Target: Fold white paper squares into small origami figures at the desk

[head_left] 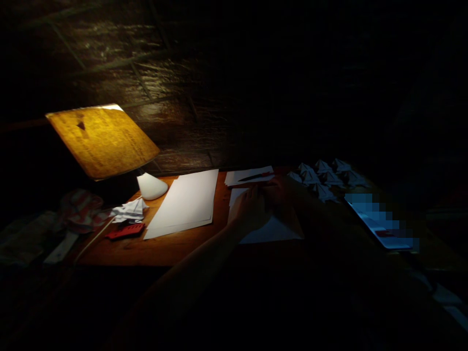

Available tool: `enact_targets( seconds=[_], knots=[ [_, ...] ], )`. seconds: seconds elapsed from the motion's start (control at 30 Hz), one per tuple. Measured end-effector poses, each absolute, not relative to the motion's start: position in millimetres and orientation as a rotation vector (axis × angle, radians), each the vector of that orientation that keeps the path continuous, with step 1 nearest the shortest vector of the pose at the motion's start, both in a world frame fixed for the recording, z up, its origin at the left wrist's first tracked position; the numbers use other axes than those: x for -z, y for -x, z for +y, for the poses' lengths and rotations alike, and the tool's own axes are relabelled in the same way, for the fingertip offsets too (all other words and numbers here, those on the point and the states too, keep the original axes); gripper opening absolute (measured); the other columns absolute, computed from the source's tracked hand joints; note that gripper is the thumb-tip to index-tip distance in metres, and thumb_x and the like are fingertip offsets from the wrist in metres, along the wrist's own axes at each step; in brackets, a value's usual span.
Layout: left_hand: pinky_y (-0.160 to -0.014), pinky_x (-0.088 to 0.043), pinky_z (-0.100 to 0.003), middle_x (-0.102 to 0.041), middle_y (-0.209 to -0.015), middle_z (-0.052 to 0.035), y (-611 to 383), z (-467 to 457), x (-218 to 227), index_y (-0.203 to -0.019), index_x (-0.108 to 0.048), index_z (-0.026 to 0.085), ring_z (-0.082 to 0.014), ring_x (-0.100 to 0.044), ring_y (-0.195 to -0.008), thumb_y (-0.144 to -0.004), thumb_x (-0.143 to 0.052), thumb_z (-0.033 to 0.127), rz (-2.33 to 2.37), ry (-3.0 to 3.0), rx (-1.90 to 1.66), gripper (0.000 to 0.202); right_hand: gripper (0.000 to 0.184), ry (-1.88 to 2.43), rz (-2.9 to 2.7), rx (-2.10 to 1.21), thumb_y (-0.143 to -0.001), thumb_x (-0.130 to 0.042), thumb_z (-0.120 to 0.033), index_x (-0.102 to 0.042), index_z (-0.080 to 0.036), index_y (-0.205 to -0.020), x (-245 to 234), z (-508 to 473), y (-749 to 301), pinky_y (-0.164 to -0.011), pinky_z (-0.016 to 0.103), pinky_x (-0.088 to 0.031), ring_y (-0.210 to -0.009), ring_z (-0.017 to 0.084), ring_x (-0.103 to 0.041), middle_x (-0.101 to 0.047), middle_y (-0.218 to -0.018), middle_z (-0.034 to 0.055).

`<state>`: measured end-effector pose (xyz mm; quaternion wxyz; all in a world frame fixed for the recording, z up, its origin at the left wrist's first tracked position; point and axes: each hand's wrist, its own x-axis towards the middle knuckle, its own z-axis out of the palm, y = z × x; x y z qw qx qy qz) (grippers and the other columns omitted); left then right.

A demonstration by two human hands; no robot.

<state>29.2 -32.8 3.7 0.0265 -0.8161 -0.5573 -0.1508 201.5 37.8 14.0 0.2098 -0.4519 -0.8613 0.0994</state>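
Beneath both hands (pixel 256 207), a white paper sheet (pixel 272 233) on the desk (pixel 146 248).

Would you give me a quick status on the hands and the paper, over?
Left hand and right hand on white sheet. Grip too dark to tell. Folded paper pieces just beyond.

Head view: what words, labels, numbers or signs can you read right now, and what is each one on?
Nothing legible.
Lamp shade: faint rows of print, too blurred to read.
Flat device on the right: surface blurred out, unreadable.
White sheets: no print visible.
Sheet under the left hand: no print visible.
Red object: too dark to tell.
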Motion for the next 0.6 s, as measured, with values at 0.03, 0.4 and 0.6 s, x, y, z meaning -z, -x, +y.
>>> enact_targets(
  seconds=[0.03,0.4,0.6],
  knots=[
    [-0.106,-0.044,-0.051,-0.058,-0.134,-0.0229,-29.6,-33.5,-4.9,-0.126,-0.058,0.009,-0.0383,-0.054,-0.125,-0.09,-0.056,0.036,-1.735,2.523,0.464,0.046,0.027,1.228,-2.423,-0.317,-0.094,-0.059,-0.028,-0.074,-0.017,-0.112,-14.2,35.2,-197.3,-0.092,0.033,-0.049,-0.103,0.026,-0.068,-0.075,-0.11,0.0143],
    [-0.103,-0.044,-0.049,-0.059,-0.127,-0.0186,-18.8,-18.4,4.2,-0.129,-0.054,0.011,-0.036,-0.055,-0.119,-0.077,-0.062,0.032,-1.711,2.507,0.391,0.057,0.056,1.045,-2.538,-0.441,-0.088,-0.048,-0.01,-0.058,-0.02,-0.142,14.1,33.9,-175.3,-0.117,0.05,-0.039,-0.138,0.032,-0.053,-0.061,-0.144,0.0132],
    [-0.109,-0.04,-0.047,-0.056,-0.136,-0.0167,-15.3,-14.4,12.5,-0.138,-0.05,0.013,-0.0339,-0.052,-0.126,-0.076,-0.057,0.027,-1.741,2.523,0.421,0.063,0.056,1.056,-2.484,-0.402,-0.097,-0.05,-0.041,-0.048,-0.016,-0.148,25.4,33.9,-174.3,-0.118,0.051,-0.035,-0.142,0.031,-0.048,-0.052,-0.152,0.0185]
  ],
)
